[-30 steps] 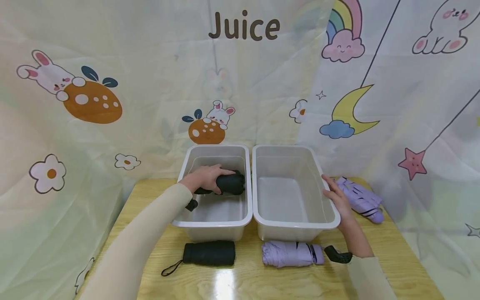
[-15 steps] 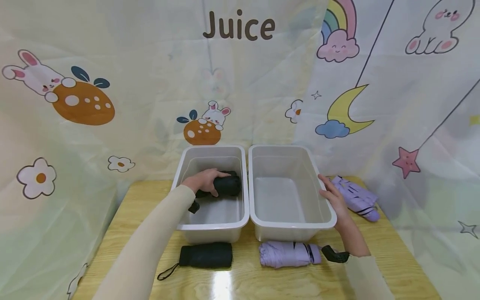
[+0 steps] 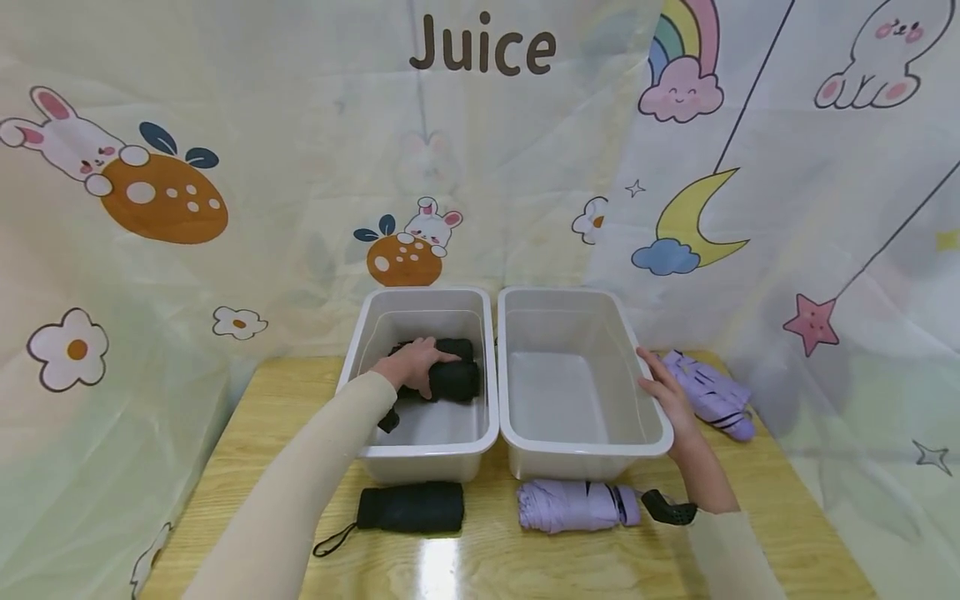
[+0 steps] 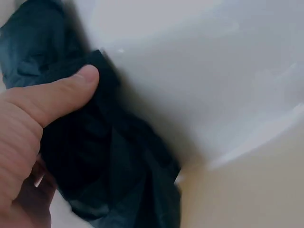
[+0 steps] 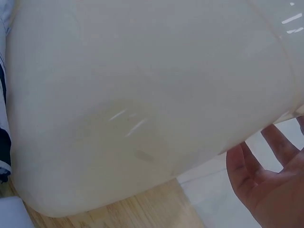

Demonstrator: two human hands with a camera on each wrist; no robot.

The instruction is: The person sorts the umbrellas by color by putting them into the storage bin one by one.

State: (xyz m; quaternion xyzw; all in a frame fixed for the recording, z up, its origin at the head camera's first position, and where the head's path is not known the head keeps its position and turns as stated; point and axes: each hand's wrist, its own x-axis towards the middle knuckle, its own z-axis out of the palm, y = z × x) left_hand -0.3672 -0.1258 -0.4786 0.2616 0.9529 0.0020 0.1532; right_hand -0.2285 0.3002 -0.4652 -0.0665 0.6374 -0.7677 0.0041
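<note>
In the left grey bin, my left hand grips a folded black umbrella lying crosswise. The left wrist view shows the thumb laid over its dark fabric, the other fingers mostly hidden on the far side. A second black umbrella lies just behind the held one. My right hand rests with extended fingers at the right rim of the right grey bin. From the right wrist, that hand shows beside the bin's outer wall.
In front of the left bin lies another black umbrella with a wrist loop. A lilac folded umbrella lies before the right bin, and another lilac umbrella lies to its right. A printed cloth hangs behind the wooden table.
My left hand and the black umbrella have shifted slightly toward the near side of the bin, showing more of the umbrella behind. My right hand stays at the rim.
</note>
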